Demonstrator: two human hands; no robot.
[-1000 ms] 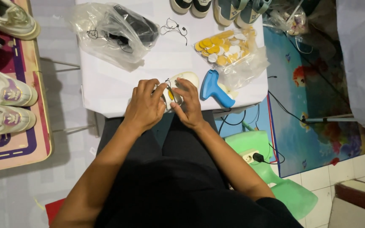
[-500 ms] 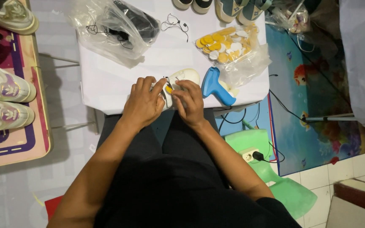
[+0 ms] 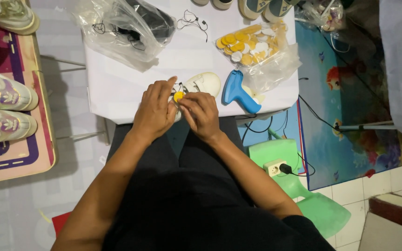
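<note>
A small white shoe (image 3: 202, 83) lies at the front edge of the white table (image 3: 117, 88). My left hand (image 3: 154, 110) grips the shoe's near end, forefinger raised. My right hand (image 3: 202, 114) pinches a small round yellow tag (image 3: 178, 96) against the shoe, with a thin black string beside it. Most of the shoe's near half is hidden under both hands.
A blue tagging gun (image 3: 237, 90) lies right of the shoe. Behind it sits a clear bag of yellow and white round tags (image 3: 257, 46). A clear bag with dark items (image 3: 126, 28) sits at back left. White sneakers (image 3: 1, 107) rest on a left mat. A green stool (image 3: 298, 186) holds a power socket.
The yellow tag has come into view between my fingers and moved slightly left on the shoe. My left forefinger has lifted. The shoe stays in place.
</note>
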